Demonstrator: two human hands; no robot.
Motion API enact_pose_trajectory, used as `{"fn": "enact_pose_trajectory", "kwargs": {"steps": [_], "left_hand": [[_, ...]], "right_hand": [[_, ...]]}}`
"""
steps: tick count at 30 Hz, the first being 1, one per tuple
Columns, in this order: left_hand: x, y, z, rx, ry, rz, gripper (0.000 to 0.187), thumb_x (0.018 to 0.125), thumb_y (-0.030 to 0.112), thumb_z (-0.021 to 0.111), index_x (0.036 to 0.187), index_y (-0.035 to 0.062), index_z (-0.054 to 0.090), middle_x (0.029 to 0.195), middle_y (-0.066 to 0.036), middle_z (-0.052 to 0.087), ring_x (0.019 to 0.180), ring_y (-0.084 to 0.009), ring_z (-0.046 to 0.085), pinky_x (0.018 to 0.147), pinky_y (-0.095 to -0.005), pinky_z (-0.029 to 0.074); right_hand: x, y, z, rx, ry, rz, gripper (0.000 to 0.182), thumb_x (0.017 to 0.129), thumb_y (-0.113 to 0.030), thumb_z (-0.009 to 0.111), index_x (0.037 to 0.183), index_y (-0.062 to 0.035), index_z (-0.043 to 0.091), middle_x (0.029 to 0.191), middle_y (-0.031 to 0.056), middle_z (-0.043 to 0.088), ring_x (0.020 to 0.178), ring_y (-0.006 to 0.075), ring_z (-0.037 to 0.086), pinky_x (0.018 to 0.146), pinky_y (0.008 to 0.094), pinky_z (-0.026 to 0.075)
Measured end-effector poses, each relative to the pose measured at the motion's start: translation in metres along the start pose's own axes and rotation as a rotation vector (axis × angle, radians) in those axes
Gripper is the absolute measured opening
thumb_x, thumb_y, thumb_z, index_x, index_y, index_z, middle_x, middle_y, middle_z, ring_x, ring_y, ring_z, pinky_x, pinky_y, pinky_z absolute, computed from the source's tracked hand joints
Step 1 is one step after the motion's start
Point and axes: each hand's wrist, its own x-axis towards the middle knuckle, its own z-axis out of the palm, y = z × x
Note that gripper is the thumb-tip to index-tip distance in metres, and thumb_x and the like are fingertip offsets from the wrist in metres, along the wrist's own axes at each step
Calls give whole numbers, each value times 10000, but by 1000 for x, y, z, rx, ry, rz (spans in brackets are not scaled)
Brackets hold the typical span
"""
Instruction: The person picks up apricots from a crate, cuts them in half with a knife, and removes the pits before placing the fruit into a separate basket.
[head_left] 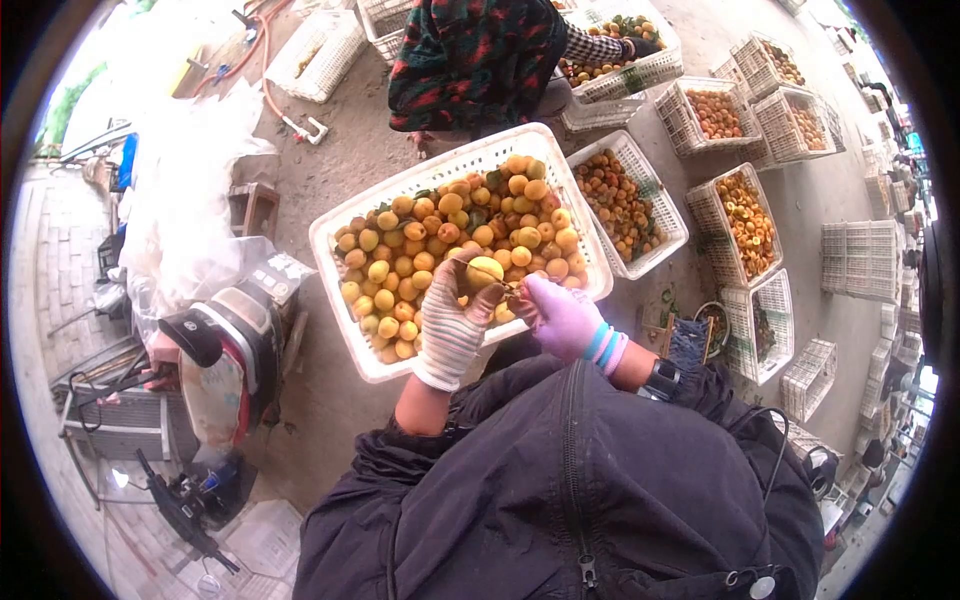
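Observation:
My left hand [454, 325], in a white striped glove, is closed around a yellow apricot [484, 271] between thumb and fingers. Close beside it, my right hand [565, 318], in a purple glove with a blue-banded cuff, has its fingers pinched together. A small brownish bit shows at its fingertips, too small to name. Both hands are over the near side of a large white plastic crate [332, 283]. Many yellow-orange apricots [425, 232] fill this crate, with some green leaves among them.
Another person [478, 65] in a patterned garment works beyond the crate, one arm over another fruit crate [660, 68]. More fruit crates [622, 268] stand to the right. At left are a scooter [215, 365], plastic sheeting [185, 190] and a hose [268, 80].

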Motion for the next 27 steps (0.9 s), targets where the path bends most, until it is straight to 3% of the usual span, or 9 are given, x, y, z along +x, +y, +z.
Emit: {"fn": "enact_pose_trajectory", "kwargs": {"steps": [4, 7, 11, 13, 17, 20, 22, 27], "left_hand": [[-2, -3, 12, -267, 51, -108, 504, 894, 258, 684, 1294, 42, 465, 1064, -72, 608, 915, -147, 614, 846, -289, 517], [0, 3, 16, -440, 76, -243, 559, 919, 498, 558, 1290, 89, 467, 1005, -88, 656, 922, -179, 646, 835, -302, 518], [6, -19, 5, -532, 13, -262, 542, 916, 458, 591, 1306, 106, 459, 1049, -77, 632, 944, -163, 631, 834, -301, 516], [6, -23, 12, -214, 13, -108, 638, 884, 416, 667, 1346, 68, 397, 1107, -53, 555, 990, -133, 565, 872, -282, 487], [2, -12, 14, -215, 33, -140, 627, 888, 367, 676, 1357, 70, 385, 1128, -35, 524, 1015, -110, 526, 880, -262, 470], [0, -12, 17, -299, 95, -165, 582, 914, 392, 633, 1347, 84, 394, 1092, -44, 543, 985, -119, 554, 862, -261, 479], [-1, -15, 18, -580, 67, -278, 528, 943, 418, 575, 1331, 103, 406, 1062, -52, 557, 956, -131, 579, 830, -270, 498], [1, -27, 15, -396, 27, -178, 503, 941, 452, 552, 1295, 113, 438, 1036, -74, 638, 927, -160, 622, 765, -274, 519]], "right_hand": [[1, -1, 3, -11, 5, -22, 186, 926, -244, 554, 960, -68, 504, 821, 183, 622, 779, 396, 619, 649, 474, 476], [3, -2, 3, -64, 11, -14, 169, 918, -225, 554, 974, -73, 506, 817, 182, 626, 779, 391, 625, 646, 475, 481], [4, -3, -1, -102, -9, 21, 157, 920, -218, 545, 977, -78, 504, 812, 185, 629, 759, 388, 632, 636, 482, 484], [5, -3, -2, -114, -13, 48, 157, 923, -222, 541, 976, -78, 504, 811, 186, 630, 750, 387, 633, 632, 483, 485], [5, -6, -1, -123, -32, 58, 153, 926, -221, 534, 976, -80, 504, 812, 181, 633, 750, 383, 635, 633, 479, 488], [7, -7, 3, -98, -12, 49, 122, 899, -180, 547, 962, -80, 517, 833, 185, 629, 767, 387, 631, 652, 477, 488], [7, -7, 5, -73, 19, 27, 99, 873, -140, 559, 946, -79, 529, 849, 190, 623, 779, 394, 627, 669, 479, 488], [6, -7, 4, -63, 30, 27, 101, 870, -137, 560, 944, -79, 523, 866, 183, 617, 774, 398, 624, 663, 481, 489]]}}
